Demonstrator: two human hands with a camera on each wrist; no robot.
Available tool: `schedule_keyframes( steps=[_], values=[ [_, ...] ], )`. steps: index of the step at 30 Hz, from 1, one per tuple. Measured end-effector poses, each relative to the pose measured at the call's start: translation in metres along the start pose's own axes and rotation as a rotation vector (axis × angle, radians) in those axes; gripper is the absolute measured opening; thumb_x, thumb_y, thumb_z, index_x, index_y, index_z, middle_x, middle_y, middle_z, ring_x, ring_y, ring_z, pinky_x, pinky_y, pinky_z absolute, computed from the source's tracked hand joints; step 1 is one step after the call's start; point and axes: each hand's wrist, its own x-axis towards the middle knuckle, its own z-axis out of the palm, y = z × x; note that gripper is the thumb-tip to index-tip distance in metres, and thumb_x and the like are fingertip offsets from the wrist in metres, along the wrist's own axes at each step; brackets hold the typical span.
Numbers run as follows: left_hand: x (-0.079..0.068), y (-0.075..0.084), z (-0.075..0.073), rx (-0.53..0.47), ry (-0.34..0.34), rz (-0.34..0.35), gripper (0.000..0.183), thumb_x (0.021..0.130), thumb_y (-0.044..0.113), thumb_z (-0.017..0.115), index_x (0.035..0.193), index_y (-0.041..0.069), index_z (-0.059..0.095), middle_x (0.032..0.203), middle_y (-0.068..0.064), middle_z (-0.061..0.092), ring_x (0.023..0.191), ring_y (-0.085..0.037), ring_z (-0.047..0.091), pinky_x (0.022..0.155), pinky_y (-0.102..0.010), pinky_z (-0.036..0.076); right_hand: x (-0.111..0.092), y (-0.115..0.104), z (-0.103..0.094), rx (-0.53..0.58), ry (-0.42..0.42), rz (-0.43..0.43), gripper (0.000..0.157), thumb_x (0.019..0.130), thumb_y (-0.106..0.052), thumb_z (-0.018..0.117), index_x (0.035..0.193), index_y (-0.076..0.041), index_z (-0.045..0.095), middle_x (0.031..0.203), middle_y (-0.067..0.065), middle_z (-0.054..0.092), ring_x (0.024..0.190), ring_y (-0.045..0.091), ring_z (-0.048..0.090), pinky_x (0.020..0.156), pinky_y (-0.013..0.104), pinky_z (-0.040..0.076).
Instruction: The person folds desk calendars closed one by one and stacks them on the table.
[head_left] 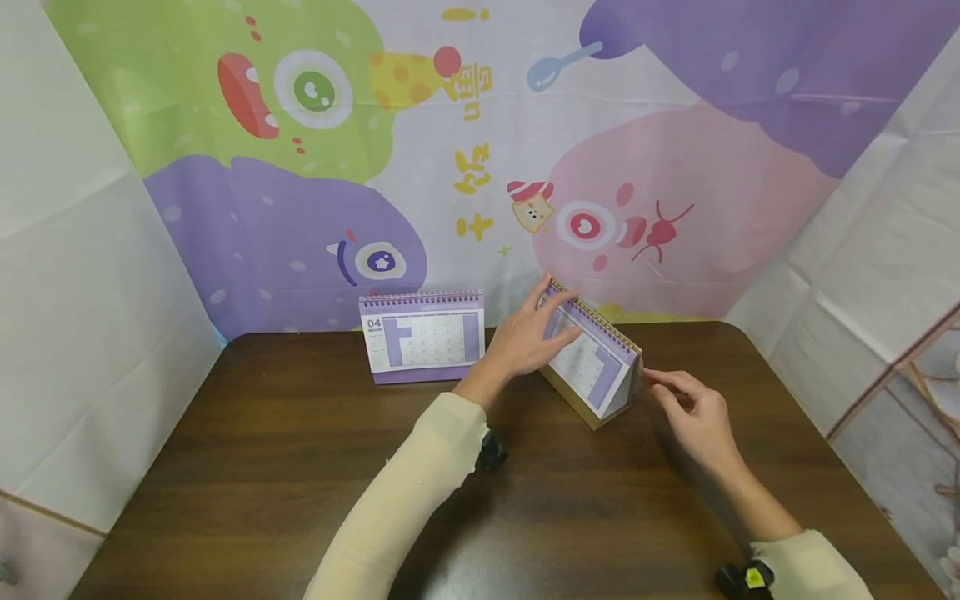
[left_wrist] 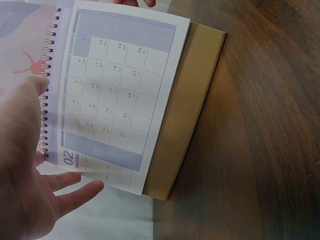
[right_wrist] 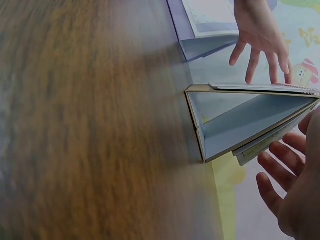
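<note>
A desk calendar [head_left: 581, 362] with a tan cardboard base and spiral binding stands angled on the table, its page marked 02 [left_wrist: 68, 158] in the left wrist view. My left hand [head_left: 528, 337] is at its upper left end, fingers spread, with a fingertip [left_wrist: 39, 86] at the spiral binding. By the calendar's right end is my right hand [head_left: 697, 417], its fingertips close to the edge. In the right wrist view the right hand [right_wrist: 295, 175] has loosely bent fingers beside the back leaves [right_wrist: 270, 140]. The triangular stand [right_wrist: 200, 125] shows from its side.
A second desk calendar [head_left: 427, 337] with a purple base stands to the left, its page marked 04. The brown wooden table [head_left: 300, 467] meets a cartoon-printed cloth [head_left: 480, 150] at the back. White panels [head_left: 82, 225] flank both sides.
</note>
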Motion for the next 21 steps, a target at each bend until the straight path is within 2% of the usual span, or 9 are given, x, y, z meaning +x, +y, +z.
schedule_keyframes(
  steps=[2, 7, 10, 15, 21],
  values=[
    [-0.0002, -0.0001, -0.0002, 0.001, -0.002, -0.003, 0.066, 0.112, 0.056, 0.060, 0.173, 0.039, 0.043, 0.194, -0.005, 0.009, 0.160, -0.047, 0.054, 0.106, -0.062, 0.062, -0.0002, 0.0001, 0.0001, 0.009, 0.010, 0.001, 0.026, 0.104, 0.004, 0.073, 0.128, 0.001, 0.083, 0.111, 0.009, 0.085, 0.099, -0.021, 0.068, 0.085, 0.001, 0.052],
    [-0.0003, -0.0007, 0.0002, 0.004, -0.003, -0.004, 0.066, 0.112, 0.057, 0.059, 0.173, 0.040, 0.042, 0.194, -0.005, 0.010, 0.160, -0.046, 0.054, 0.108, -0.062, 0.061, -0.0003, -0.0012, 0.0005, 0.053, 0.013, 0.039, 0.031, 0.107, 0.002, 0.070, 0.136, 0.003, 0.078, 0.109, -0.018, 0.083, 0.100, -0.021, 0.069, 0.086, 0.001, 0.053],
    [-0.0004, -0.0014, 0.0005, 0.004, -0.001, -0.002, 0.066, 0.112, 0.057, 0.058, 0.173, 0.039, 0.042, 0.194, -0.005, 0.010, 0.159, -0.047, 0.055, 0.106, -0.062, 0.062, 0.0003, -0.0028, 0.0011, 0.088, 0.010, 0.074, 0.030, 0.109, 0.000, 0.068, 0.137, 0.004, 0.077, 0.110, -0.028, 0.079, 0.098, -0.020, 0.070, 0.085, 0.003, 0.056],
    [-0.0007, -0.0015, 0.0007, 0.005, -0.001, 0.003, 0.066, 0.112, 0.057, 0.058, 0.173, 0.037, 0.043, 0.194, -0.007, 0.011, 0.158, -0.047, 0.056, 0.103, -0.060, 0.063, 0.0006, -0.0047, 0.0017, 0.094, 0.022, 0.101, 0.028, 0.110, -0.001, 0.067, 0.136, 0.003, 0.078, 0.109, -0.030, 0.077, 0.095, -0.018, 0.070, 0.083, 0.005, 0.057],
    [-0.0017, 0.0003, -0.0009, 0.011, -0.001, -0.001, 0.066, 0.112, 0.057, 0.058, 0.173, 0.039, 0.042, 0.194, -0.006, 0.010, 0.157, -0.046, 0.057, 0.102, -0.058, 0.063, 0.0012, -0.0059, 0.0025, 0.113, 0.028, 0.106, 0.030, 0.110, -0.001, 0.067, 0.138, 0.004, 0.076, 0.109, -0.033, 0.076, 0.097, -0.018, 0.071, 0.084, 0.005, 0.057]
  ],
)
